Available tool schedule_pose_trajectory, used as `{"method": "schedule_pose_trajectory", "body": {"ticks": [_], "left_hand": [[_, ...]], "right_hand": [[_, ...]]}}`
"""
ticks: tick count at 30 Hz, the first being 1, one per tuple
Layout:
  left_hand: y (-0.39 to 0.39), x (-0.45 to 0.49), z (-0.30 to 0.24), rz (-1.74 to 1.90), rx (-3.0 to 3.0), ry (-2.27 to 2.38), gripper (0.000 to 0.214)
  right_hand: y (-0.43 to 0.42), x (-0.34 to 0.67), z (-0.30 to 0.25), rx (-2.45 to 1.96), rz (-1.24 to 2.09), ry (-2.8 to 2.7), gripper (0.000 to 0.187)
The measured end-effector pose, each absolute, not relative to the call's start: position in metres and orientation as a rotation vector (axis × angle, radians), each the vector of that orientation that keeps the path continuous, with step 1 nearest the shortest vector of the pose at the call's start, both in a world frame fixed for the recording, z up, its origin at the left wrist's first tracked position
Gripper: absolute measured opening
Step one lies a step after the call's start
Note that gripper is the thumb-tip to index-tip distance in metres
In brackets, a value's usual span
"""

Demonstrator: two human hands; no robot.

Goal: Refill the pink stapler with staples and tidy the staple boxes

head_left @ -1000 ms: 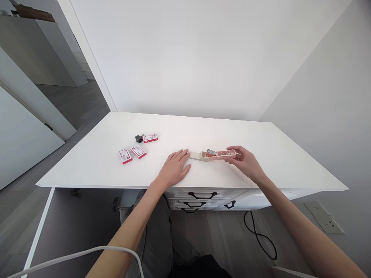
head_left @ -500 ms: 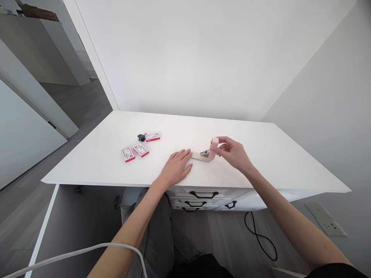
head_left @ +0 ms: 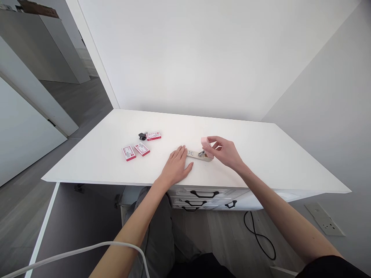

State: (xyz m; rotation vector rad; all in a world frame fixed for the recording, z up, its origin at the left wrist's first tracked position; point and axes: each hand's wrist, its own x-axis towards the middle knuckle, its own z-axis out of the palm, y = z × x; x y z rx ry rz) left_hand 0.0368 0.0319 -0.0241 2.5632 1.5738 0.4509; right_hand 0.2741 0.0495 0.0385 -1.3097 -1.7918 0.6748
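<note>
An opened stapler lies on the white tabletop, its pink upper cover (head_left: 205, 141) raised and bent back from the pale base (head_left: 194, 154). A small metal part (head_left: 201, 153) shows between cover and base. My right hand (head_left: 222, 150) pinches the pink cover between thumb and fingers. Flat on the left end of the base rests my left hand (head_left: 177, 164), fingers stretched out and thumb apart; that end is hidden beneath them. Three small red-and-white boxes sit to the left: a nearest one (head_left: 128, 153), a middle one (head_left: 142, 149) and a back one (head_left: 153, 136).
A small black object (head_left: 142, 136), possibly a staple remover, touches the back box. The white tabletop (head_left: 261, 154) meets a wall behind. Drawers with black handles (head_left: 204, 194) lie below its front edge. A white cable (head_left: 87, 247) crosses over my left forearm.
My right hand has moved left with the pink cover, tipping it toward the base. My left fingers have shifted left, uncovering the metal plate on the base.
</note>
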Motion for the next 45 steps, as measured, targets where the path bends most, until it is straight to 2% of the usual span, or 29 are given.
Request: {"method": "schedule_pose_trajectory", "body": {"ticks": [8,17,29,34,39,45], "left_hand": [[0.031,0.037,-0.023,0.468,2.573,1.616,0.061],[0.032,0.036,-0.027,0.522,2.565,1.580,0.060],[0.032,0.034,-0.024,0.534,2.535,1.566,0.059],[0.028,0.031,-0.025,0.569,2.499,1.634,0.060],[0.024,0.023,-0.023,0.634,2.531,1.719,0.058],[0.027,-0.033,-0.012,0.863,2.492,1.994,0.053]], "right_hand": [[0.054,0.263,0.033,-1.315,0.568,-1.942,0.029],[0.057,0.261,0.033,-1.353,0.553,-2.023,0.037],[0.054,0.254,0.034,-1.410,0.390,-2.214,0.031],[0.037,0.276,0.017,-1.575,0.285,-2.156,0.035],[0.025,0.293,-0.002,-1.639,0.442,-1.998,0.028],[0.021,0.310,-0.017,-1.668,0.377,-1.865,0.035]]}}
